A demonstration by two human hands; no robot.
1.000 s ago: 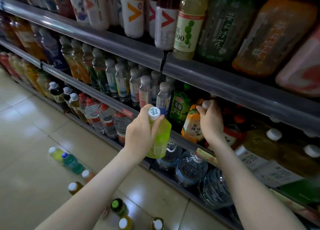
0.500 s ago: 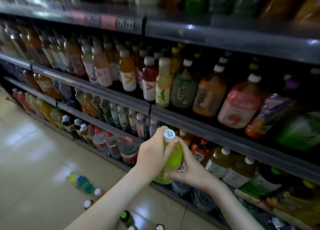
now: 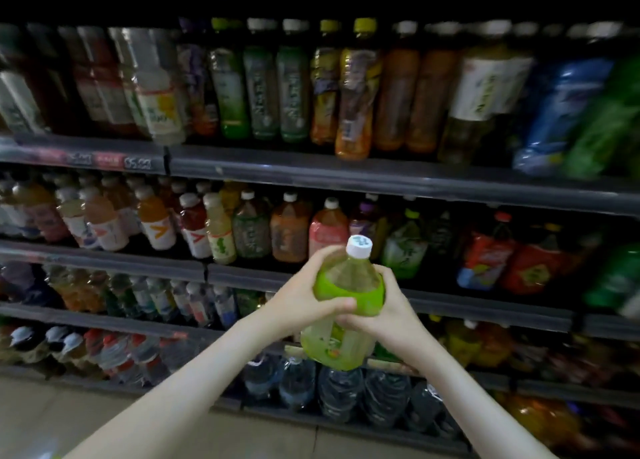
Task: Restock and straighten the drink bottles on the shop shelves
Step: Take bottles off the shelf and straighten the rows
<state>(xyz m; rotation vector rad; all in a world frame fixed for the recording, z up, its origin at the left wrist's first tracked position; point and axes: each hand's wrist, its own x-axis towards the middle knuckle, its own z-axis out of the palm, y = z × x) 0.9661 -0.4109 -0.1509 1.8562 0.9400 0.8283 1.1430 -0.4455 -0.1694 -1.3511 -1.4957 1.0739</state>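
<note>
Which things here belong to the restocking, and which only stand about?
Job: green bottle, held by left hand and right hand; shelves.
Only about: water bottles at the bottom, price label, floor.

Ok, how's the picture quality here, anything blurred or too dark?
Head view: the green bottle, left hand and right hand are fairly sharp; shelf bottles smear with motion blur, worst at the right edge; the top of the frame is black.
</note>
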